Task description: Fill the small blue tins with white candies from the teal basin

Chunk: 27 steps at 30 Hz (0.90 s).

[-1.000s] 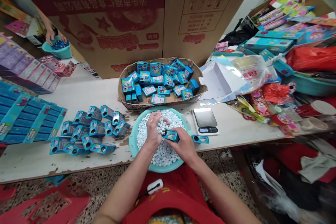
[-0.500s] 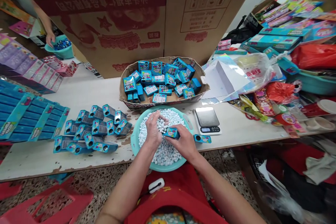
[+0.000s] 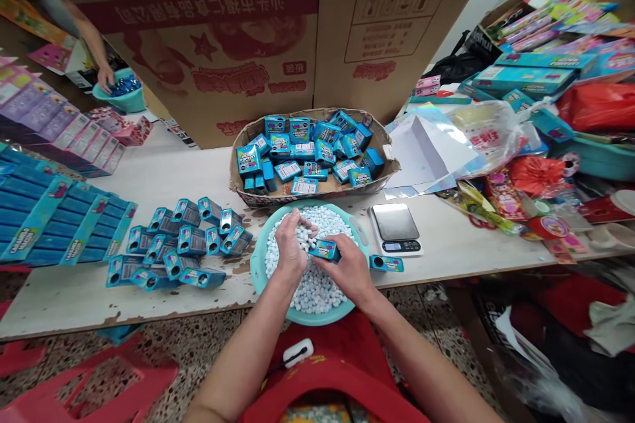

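A round turquoise basin (image 3: 256, 271) full of small white candies (image 3: 317, 297) stands at the table's front edge. Above it, my left hand (image 3: 292, 248) is cupped round a handful of the candies, its fingers curled toward the right. My right hand (image 3: 351, 269) grips a small blue candy box (image 3: 326, 250), tilted with one end close to my left palm. Whether candies are passing into the box, I cannot make out. Just right of the basin lies another blue box (image 3: 387, 264), its round hole facing me.
A digital scale (image 3: 395, 229) sits right of the basin. Behind is a cut-down carton (image 3: 238, 195) of blue boxes. Several boxes with holes (image 3: 191, 240) stand to the left. Large cartons (image 3: 208, 33) block the back. Another person's hand (image 3: 105, 76) is in a far basin (image 3: 131, 100).
The whole view has shifted slightly, so things appear a little farther right. My hands keep nearly the same pose over the basin, with the candies in my left palm showing more.
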Motion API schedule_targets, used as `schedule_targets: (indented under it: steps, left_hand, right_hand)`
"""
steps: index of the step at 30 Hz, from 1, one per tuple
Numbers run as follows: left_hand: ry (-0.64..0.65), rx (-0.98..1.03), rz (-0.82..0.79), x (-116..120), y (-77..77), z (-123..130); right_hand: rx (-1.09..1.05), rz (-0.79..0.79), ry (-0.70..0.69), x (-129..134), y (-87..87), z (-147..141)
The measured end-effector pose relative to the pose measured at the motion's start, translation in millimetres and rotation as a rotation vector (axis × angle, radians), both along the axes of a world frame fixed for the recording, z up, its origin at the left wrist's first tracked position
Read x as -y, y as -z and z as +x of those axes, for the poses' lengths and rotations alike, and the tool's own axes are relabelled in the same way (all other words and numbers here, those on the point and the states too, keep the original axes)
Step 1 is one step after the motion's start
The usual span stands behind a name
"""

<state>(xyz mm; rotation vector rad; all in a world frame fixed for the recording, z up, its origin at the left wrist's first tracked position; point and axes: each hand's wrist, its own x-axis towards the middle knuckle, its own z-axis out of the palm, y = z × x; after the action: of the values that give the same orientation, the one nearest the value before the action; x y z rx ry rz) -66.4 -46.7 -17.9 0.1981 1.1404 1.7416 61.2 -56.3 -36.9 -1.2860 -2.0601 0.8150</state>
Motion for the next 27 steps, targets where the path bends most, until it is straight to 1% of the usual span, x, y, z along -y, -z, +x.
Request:
schedule_targets:
  steps: [4,9,15,27]
  left_hand:
    - [0.001,-0.030,0.005,-0.2,-2.4,1.8]
    - [-0.055,-0.050,-0.029,-0.4,-0.9,2.3]
    - [-0.059,-0.055,-0.046,-0.4,1.7,2.4]
    - [-0.066,-0.072,-0.022,-2.9,3.4,3.5]
  right_hand:
    - [0.014,0.000,-0.020,0.2,-1.9,-0.4]
    - [-0.011,0.017,-0.013,-0.2,0.4,-0.9]
    - [-0.020,-0.003,-0.010,-0.4,2.2,-2.4]
    - [-0.019,-0.018,0.002,-2.0,0.5,-2.4]
